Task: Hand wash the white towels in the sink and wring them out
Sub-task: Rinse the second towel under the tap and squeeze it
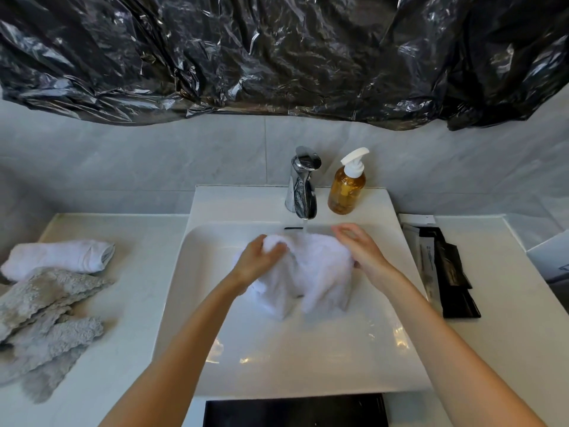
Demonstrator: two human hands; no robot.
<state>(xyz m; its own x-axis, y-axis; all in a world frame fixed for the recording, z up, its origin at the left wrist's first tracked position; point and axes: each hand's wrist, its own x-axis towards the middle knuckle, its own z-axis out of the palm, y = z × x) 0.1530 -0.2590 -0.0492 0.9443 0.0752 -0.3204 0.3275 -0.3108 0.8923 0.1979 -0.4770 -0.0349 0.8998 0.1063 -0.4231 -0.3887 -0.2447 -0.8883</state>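
Note:
A white towel [314,272] is bunched in the white sink [277,365], directly under water running from the chrome tap [303,183]. My left hand [261,260] grips the towel's upper left fold, fingers curled round it. My right hand [360,245] holds the towel's right side; its fingertips are lifted and loosely bent above the cloth, while the thumb side is tucked in the towel. A second white towel [61,255] lies rolled on the counter at the left.
An amber pump bottle [348,186] stands right of the tap. Grey fluffy cloths [40,318] lie on the left counter. Black and white sachets [443,263] sit on the right counter. Black plastic sheeting [277,57] covers the wall above.

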